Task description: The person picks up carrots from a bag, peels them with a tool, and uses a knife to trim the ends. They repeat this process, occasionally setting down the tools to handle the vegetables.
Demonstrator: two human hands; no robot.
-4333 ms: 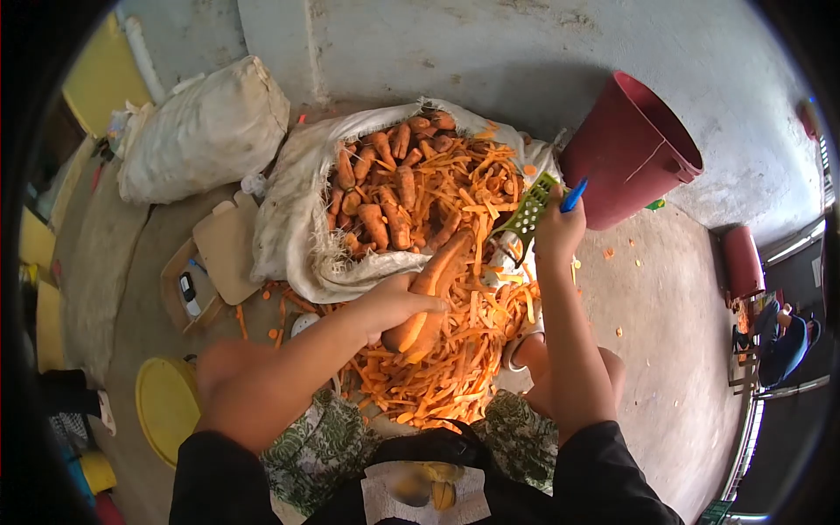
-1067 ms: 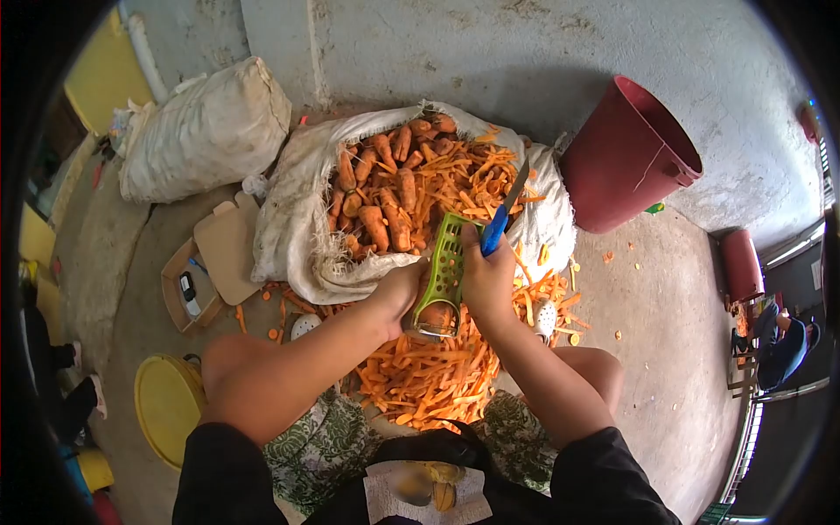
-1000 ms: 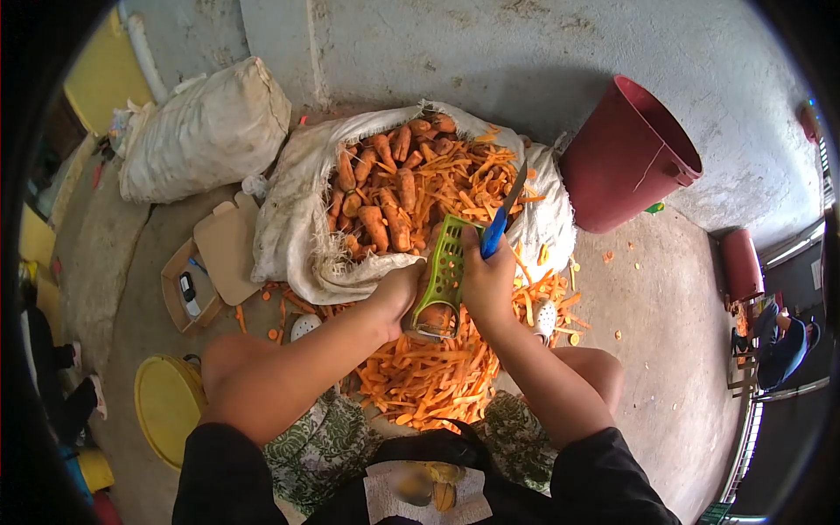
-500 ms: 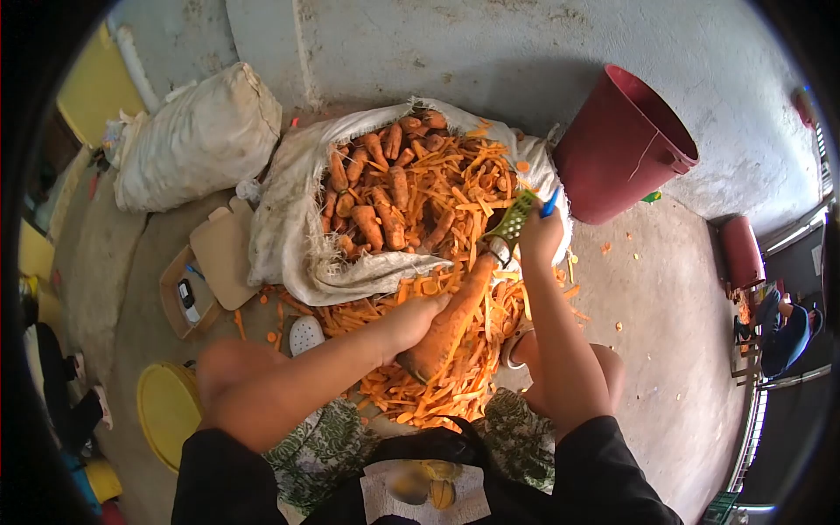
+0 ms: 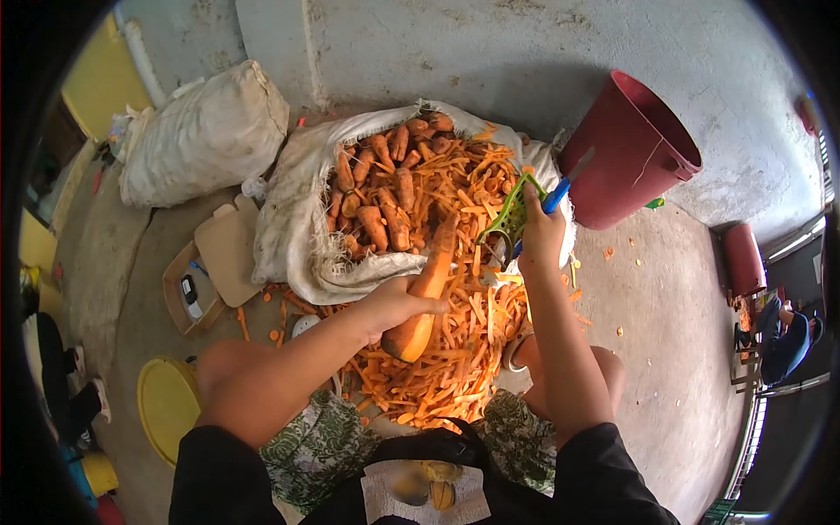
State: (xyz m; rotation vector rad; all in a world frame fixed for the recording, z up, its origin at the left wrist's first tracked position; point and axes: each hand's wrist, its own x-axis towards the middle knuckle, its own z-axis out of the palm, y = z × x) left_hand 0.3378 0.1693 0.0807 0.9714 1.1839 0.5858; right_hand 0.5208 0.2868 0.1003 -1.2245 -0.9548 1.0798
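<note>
My left hand (image 5: 394, 308) is wrapped round a large carrot (image 5: 432, 278), whose thick dark end points down toward me. Its upper side looks bright orange and freshly peeled. In my right hand (image 5: 543, 234) is a green peeler (image 5: 509, 213), apart from the carrot and to its right. The same hand also grips a blue-handled knife (image 5: 556, 196), with its blade pointing up and away. Beneath both hands lies a heap of carrot peelings (image 5: 429, 385). Beyond them an open white sack (image 5: 284, 227) holds unpeeled carrots (image 5: 371, 226) and more peelings.
A red bucket (image 5: 604, 157) leans by the wall behind the sack. To the left are a full sack (image 5: 206, 131), an open cardboard box (image 5: 229, 249) and a yellow lid (image 5: 166, 407). A seated person (image 5: 783, 341) is at far right.
The carrot has swung more upright and shifted left, with its peeled side now showing. My right hand and the peeler have come away from it; the knife blade now shows.
</note>
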